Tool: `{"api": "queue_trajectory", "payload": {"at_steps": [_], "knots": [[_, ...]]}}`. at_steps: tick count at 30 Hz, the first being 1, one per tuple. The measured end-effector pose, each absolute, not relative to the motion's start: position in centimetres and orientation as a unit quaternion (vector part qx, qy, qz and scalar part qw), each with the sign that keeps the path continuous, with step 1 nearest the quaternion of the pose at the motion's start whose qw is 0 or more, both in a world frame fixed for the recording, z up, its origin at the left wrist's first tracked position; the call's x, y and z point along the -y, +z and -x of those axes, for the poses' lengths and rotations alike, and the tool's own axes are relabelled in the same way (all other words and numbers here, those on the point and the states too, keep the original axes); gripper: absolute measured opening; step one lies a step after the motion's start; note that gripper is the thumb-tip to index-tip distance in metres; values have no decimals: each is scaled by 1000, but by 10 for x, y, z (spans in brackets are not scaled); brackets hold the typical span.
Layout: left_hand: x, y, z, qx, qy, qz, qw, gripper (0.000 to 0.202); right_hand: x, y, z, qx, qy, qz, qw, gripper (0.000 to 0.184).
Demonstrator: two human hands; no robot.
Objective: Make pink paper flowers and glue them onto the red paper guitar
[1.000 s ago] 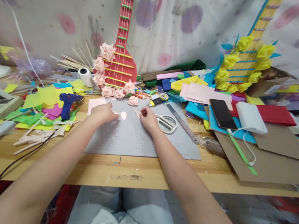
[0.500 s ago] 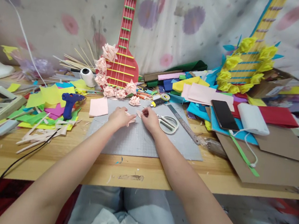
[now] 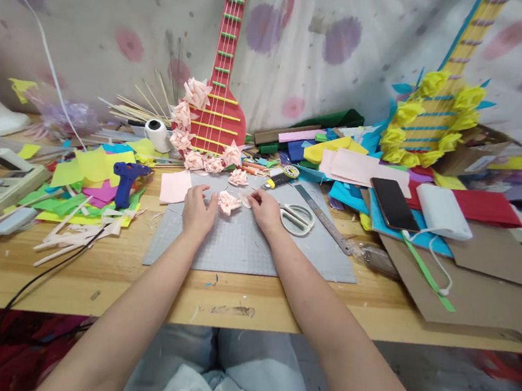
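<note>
A pale pink paper flower lies on the grey cutting mat between my hands. To its left is my left hand, fingers apart and holding nothing. My right hand pinches a small pale pink paper petal just right of the flower. Behind them sits another pink flower. At the back stands a red lute-shaped craft piece with white strings and several pink flowers round its lower edge.
Scissors and a metal ruler lie right of my right hand. A pink paper square is at the mat's left, near a blue glue gun. Further right are a phone, a white power bank and cardboard.
My left hand has let go of the pink flower and drawn back to the left, leaving it on the mat. My right hand still pinches the petal. The view has shifted slightly.
</note>
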State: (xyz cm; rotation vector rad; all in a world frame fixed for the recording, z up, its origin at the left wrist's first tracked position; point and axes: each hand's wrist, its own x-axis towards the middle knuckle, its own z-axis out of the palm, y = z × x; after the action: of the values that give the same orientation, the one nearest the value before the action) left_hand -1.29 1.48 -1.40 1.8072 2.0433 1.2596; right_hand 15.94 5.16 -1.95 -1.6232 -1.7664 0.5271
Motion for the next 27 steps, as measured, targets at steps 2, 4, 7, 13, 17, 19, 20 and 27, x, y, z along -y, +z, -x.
{"api": "queue_trajectory", "payload": {"at_steps": [2,4,7,13,17,19,20,27], "knots": [[-14,-14,13,-658,414,-625,69,27,-51,-18,-159,676,198,628,330,12],[-13,-14,12,-644,406,-644,75,24,-50,-17,-159,681,190,626,328,13],[-13,-14,11,-639,404,-650,79,23,-51,-17,-159,695,168,611,340,13],[-10,-8,10,-634,430,-640,64,22,-49,-17,-161,686,164,596,385,16],[-9,-5,12,-622,448,-642,25,21,-43,-12,-158,698,204,562,395,14],[-9,-5,13,-615,447,-649,25,21,-40,-10,-155,714,219,538,391,13],[-9,-6,12,-610,447,-654,29,21,-38,-10,-154,722,220,528,389,13],[-11,-4,21,-585,484,-651,11,21,-38,-11,-154,719,185,559,369,14]]}}
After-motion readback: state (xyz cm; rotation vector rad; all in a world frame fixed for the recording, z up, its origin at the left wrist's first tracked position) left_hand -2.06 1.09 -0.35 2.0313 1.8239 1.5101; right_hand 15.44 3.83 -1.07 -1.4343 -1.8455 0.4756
